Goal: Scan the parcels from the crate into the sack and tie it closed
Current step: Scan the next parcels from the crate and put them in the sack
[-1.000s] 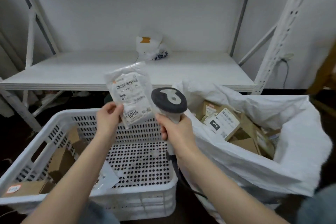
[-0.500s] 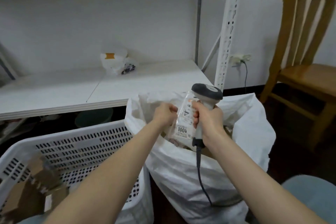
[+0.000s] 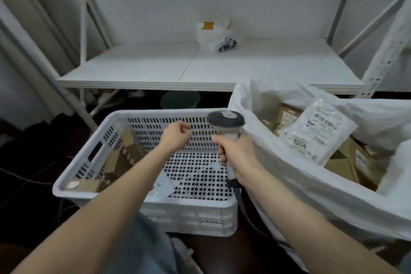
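Parcel 1004 point(image 3: 315, 133) lies in the sack point(image 3: 289, 176), right of the right hand point(image 3: 239, 154) gripping the scanner point(image 3: 225, 119); left hand point(image 3: 175, 138) curls empty.

We are stretching both bare forearms forward. Our left hand point(image 3: 175, 138) is hovering with its fingers curled in, holding nothing. Just beside it, our right hand point(image 3: 239, 154) is gripping the barcode scanner point(image 3: 225, 119) upright by its handle.

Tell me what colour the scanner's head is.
The scanner head is dark grey with a pale patch on top; head view shows it.
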Motion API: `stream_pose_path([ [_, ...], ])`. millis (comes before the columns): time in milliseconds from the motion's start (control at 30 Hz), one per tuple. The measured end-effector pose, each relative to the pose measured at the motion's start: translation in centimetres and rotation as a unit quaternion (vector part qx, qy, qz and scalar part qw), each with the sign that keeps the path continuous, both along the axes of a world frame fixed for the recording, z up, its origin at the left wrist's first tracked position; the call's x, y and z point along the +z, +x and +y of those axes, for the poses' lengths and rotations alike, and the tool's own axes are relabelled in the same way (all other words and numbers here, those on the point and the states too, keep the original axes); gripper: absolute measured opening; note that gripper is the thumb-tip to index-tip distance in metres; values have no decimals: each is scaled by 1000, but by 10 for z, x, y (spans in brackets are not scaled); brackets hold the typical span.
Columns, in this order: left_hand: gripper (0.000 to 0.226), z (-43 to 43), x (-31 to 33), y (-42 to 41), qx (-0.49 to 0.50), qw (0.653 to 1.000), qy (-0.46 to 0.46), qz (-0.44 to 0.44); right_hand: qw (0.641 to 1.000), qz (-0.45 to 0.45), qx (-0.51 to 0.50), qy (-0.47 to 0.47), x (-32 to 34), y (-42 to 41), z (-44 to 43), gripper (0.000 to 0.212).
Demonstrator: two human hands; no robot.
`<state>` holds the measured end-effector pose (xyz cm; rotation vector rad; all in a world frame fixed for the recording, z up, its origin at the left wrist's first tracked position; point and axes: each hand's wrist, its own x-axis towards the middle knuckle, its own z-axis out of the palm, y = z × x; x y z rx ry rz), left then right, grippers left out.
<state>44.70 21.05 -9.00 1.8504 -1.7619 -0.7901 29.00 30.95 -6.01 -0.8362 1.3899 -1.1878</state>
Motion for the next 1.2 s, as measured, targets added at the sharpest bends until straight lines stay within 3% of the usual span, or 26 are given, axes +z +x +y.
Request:
stream_pose_path([
  [100, 14, -4, -36, 49, 18, 995, 80, -55, 998, 3, 36, 47, -32, 36, -29, 14],
  [200, 28, -23, -62, 89, 13, 982, 151, -116, 995, 13, 47, 91, -60, 62, -64, 16],
  [467, 50, -101, -145, 155, -11, 942, 257, -215, 983, 11, 34, 181, -139, 104, -158, 19],
  [567, 63, -121, -180, 164, 77, 955, 223, -181, 979, -7, 23, 203, -165, 116, -177, 14],
  [633, 72, -139, -187, 173, 176, 961, 127, -170, 977, -19, 27, 211, -178, 124, -187, 11],
  [733, 82, -174, -191, 199, 248, 948, 5, -197, 975, -30, 39, 215, -194, 131, -196, 10],
  [800, 85, -198, -202, 216, 275, 944, 21, -182, 974, -21, 47, 220, -205, 133, -199, 10],
  [900, 66, -220, -224, 234, 280, 942, 97, -158, 972, -21, 46, 230, -216, 129, -197, 10],
  [1000, 51, -223, -232, 240, 271, 948, 93, -140, 973, -30, 38, 226, -217, 122, -195, 11],
  [1100, 50, -212, -225, 229, 223, 956, 87, -170, 974, -32, 37, 222, -213, 118, -191, 11],
  [1200, 54, -196, -204, 206, 135, 977, 99, -134, 975, -32, 31, 219, -198, 112, -184, 11],
])
